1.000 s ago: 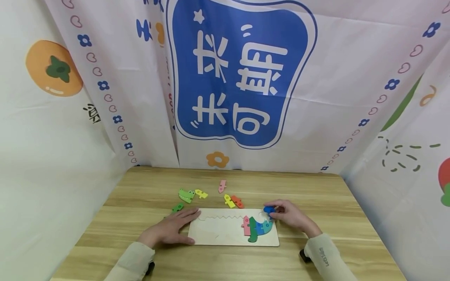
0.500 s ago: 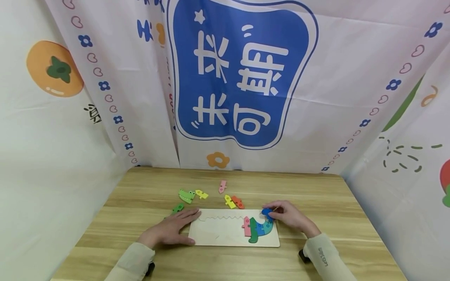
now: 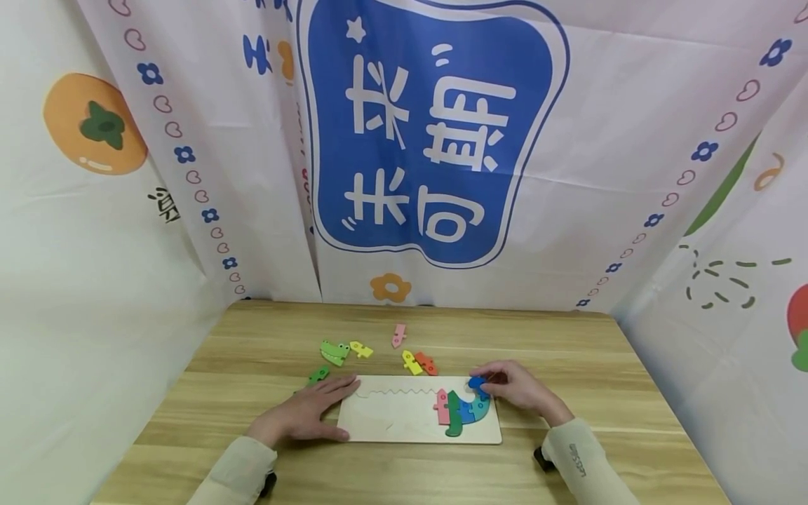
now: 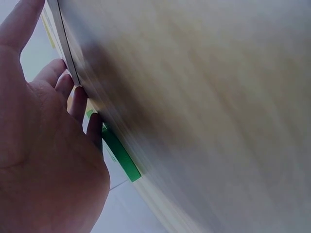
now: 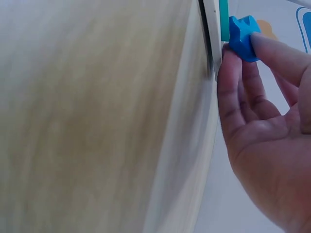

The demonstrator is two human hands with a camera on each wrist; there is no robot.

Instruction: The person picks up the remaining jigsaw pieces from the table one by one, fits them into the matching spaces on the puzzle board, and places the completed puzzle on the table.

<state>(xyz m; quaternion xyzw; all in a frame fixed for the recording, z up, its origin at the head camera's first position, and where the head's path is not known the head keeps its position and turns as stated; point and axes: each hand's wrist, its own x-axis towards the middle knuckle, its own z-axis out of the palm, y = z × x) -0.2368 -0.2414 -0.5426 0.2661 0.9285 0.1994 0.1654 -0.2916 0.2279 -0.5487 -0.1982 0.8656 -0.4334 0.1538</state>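
A pale wooden puzzle board (image 3: 391, 421) lies on the table. My left hand (image 3: 311, 410) rests along its left edge, fingers stretched out and thumb at the lower corner. At the upper right corner my right hand (image 3: 520, 387) pinches a blue puzzle piece (image 5: 243, 38) between thumb and fingers; the piece is tilted in the right wrist view. Just below it lies a teal piece (image 3: 481, 408), joined to another blue piece (image 3: 466, 411). A dark green piece (image 3: 454, 415) and a pink piece (image 3: 442, 407) follow to the left.
Beyond the board lie a crocodile-head piece (image 3: 334, 353), a yellow piece (image 3: 361, 348), a pink piece (image 3: 399, 335), a second yellow piece (image 3: 412, 362) and an orange-red piece (image 3: 426, 363). A green piece (image 3: 318, 374) sits beside my left hand. Printed cloth (image 3: 587, 175) encloses the table.
My right hand has shifted slightly left with the blue piece, which now sits closer above the teal piece. The left hand has stayed in place on the board.
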